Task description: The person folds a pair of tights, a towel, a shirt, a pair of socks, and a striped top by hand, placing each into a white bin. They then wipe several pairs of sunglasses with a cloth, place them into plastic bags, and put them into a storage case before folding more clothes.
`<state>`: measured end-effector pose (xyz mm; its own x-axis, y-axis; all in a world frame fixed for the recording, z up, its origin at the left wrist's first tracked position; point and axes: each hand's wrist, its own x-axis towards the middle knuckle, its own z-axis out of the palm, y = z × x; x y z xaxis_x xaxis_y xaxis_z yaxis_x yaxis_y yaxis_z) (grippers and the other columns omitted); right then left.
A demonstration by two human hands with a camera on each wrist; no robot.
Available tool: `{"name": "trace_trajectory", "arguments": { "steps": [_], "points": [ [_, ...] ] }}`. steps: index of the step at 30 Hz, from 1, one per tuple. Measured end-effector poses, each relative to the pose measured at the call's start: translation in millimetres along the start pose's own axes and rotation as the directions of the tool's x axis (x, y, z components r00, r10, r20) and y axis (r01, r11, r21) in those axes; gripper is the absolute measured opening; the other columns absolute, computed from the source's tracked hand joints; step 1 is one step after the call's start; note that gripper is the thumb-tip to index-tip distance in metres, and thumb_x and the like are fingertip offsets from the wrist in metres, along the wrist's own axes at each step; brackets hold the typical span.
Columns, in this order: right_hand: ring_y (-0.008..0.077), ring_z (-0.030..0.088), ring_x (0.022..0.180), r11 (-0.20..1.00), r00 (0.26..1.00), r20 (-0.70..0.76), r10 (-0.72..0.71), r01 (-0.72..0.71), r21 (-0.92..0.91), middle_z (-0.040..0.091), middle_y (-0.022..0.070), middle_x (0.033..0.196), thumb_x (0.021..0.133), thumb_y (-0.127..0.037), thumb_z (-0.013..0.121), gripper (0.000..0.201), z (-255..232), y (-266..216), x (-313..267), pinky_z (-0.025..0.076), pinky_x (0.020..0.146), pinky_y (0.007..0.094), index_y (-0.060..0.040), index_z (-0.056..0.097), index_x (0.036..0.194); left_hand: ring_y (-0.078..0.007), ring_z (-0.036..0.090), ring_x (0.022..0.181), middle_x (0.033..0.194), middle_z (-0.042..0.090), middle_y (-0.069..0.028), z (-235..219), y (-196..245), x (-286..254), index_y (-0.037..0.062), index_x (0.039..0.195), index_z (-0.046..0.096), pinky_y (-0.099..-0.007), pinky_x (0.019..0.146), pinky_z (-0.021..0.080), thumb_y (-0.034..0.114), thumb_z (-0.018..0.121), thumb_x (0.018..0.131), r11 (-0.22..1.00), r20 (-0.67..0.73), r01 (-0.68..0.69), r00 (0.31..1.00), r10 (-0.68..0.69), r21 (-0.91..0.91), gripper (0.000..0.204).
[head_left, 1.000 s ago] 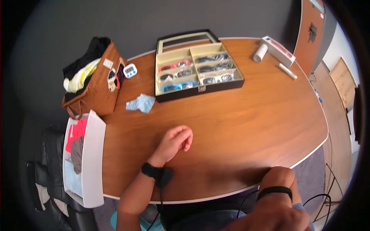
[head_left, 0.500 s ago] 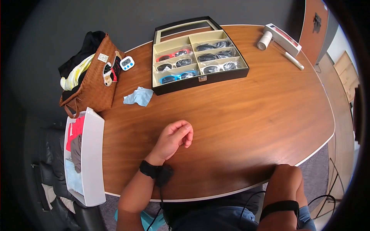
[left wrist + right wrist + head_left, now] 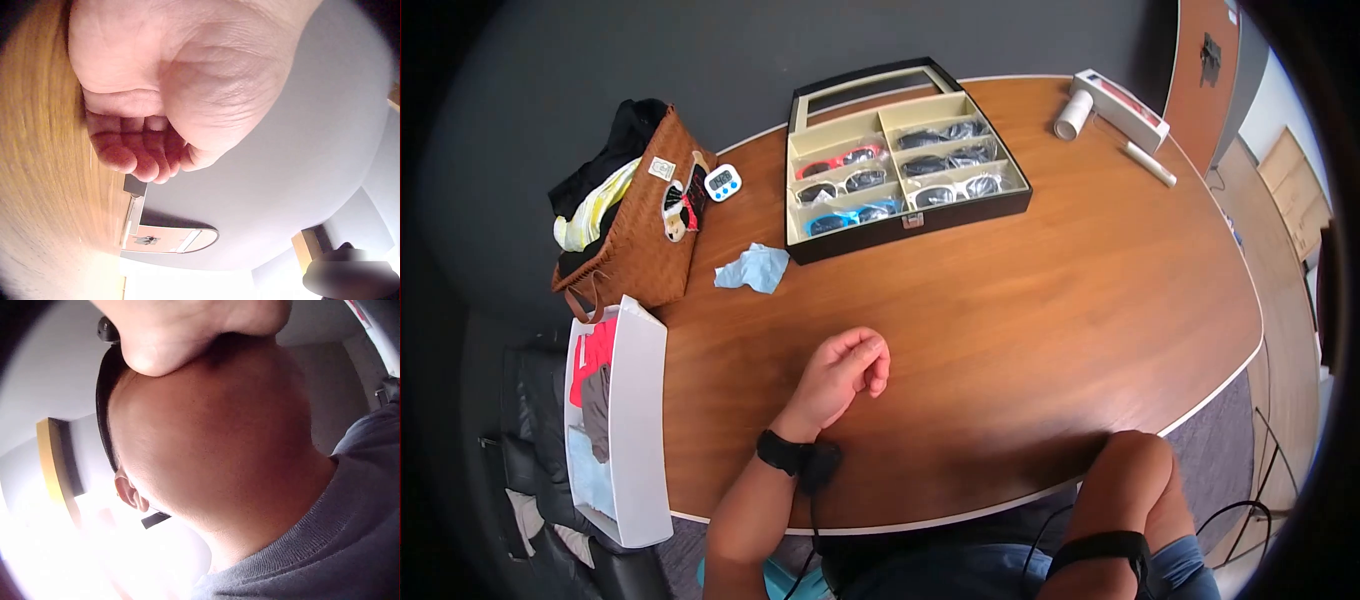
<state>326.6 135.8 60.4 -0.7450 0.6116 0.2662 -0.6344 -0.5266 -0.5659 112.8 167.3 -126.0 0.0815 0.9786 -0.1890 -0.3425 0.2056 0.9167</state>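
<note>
My left hand (image 3: pixel 837 372) rests on its side on the wooden table (image 3: pixel 1000 330), fingers loosely curled. Nothing shows between those fingers (image 3: pixel 145 167) in the left wrist view. Beyond it stands an open black display case (image 3: pixel 990 212) with sunglasses in its cream compartments, among them a blue pair (image 3: pixel 855 215), a red pair (image 3: pixel 840 162) and a white pair (image 3: pixel 960 190). A crumpled light-blue cloth (image 3: pixel 753 268) lies between hand and case. The right hand (image 3: pixel 200 328) is raised against the person's face in the right wrist view; its fingers are hidden.
Left stand a brown woven basket (image 3: pixel 635 240) of clothes, a white timer (image 3: pixel 723 183) and a white box (image 3: pixel 640 430) of folded fabric. A white cylinder (image 3: pixel 1073 115), a long box (image 3: pixel 1122 110) and a white stick (image 3: pixel 1150 164) lie far right. A cable trails from the left wrist.
The right hand, seen at the bottom edge a second ago, has moved up toward the person and out of the head view. The left hand stays in place; the view shifts slightly.
</note>
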Motion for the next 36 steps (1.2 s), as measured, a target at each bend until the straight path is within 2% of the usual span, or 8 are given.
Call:
{"name": "trace_trajectory", "arguments": {
  "steps": [10, 23, 36],
  "points": [
    [0.0209, 0.068, 0.07, 0.999, 0.999, 0.037, 0.027, -0.026, -0.02, 0.07, 0.0179, 0.084, 0.096, -0.06, 0.04, 0.075, 8.6, 1.7, 1.8, 0.055, 0.077, 0.0287, 0.0115, 0.064, 0.094, -0.0114, 0.05, 0.063, 0.073, 0.054, -0.0032, -0.8, 0.9, -1.2, 0.004, 0.087, 0.054, -0.0265, 0.057, 0.042, 0.018, 0.048, 0.102, 1.0, 0.01, 0.015, 1.0, -0.014, -0.008, 0.021],
    [0.0208, 0.068, 0.069, 0.997, 0.996, -0.039, 0.075, -0.074, 0.034, 0.07, 0.0181, 0.084, 0.096, -0.06, 0.04, 0.075, 5.6, 13.9, -10.5, 0.055, 0.076, 0.0281, 0.0114, 0.064, 0.094, -0.0111, 0.049, 0.062, 0.072, 0.054, -0.003, -0.9, 0.6, -0.4, 0.0048, 0.087, 0.054, -0.0259, 0.057, 0.042, 0.018, 0.047, 0.102, 1.0, 0.015, 0.006, 1.0, -0.006, 0.004, 0.021],
    [0.0207, 0.068, 0.069, 0.99, 0.991, -0.03, 0.131, -0.129, 0.056, 0.07, 0.0184, 0.084, 0.096, -0.06, 0.04, 0.075, 9.8, 23.0, -10.0, 0.055, 0.075, 0.0275, 0.0113, 0.064, 0.094, -0.0101, 0.049, 0.062, 0.074, 0.054, -0.0023, -2.3, 0.7, -1.1, 0.0046, 0.089, 0.054, -0.0253, 0.057, 0.041, 0.018, 0.047, 0.103, 1.0, 0.04, 0.008, 0.999, -0.007, -0.027, 0.021]
  ]
}}
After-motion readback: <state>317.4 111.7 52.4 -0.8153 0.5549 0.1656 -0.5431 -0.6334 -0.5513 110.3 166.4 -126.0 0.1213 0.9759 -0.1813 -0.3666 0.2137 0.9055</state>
